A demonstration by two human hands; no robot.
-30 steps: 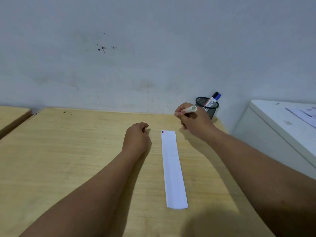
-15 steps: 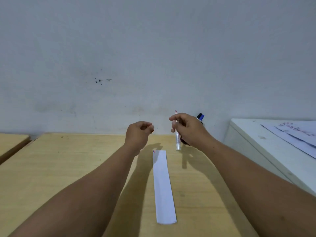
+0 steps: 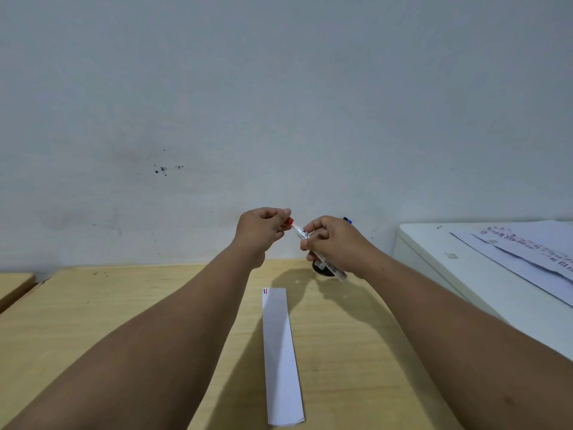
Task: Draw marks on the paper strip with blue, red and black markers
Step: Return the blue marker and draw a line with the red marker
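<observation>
A long white paper strip lies lengthwise on the wooden table, with a small blue mark and a small red mark at its far left corner. Both hands are raised above the table's far edge. My right hand grips the white barrel of the red marker. My left hand pinches the marker's red cap at the barrel's left end; whether the cap is pushed fully on is hidden. The blue tip of another marker shows just behind my right hand.
A dark mesh pen cup stands on the table's far edge, mostly hidden under my right hand. A white cabinet with printed sheets on top is at the right. A second wooden table adjoins at the left. The wall is close behind.
The view tilted upward. My hands lifted from the table and came together; my left hand now pinches the red cap at the end of the marker held by my right hand.
</observation>
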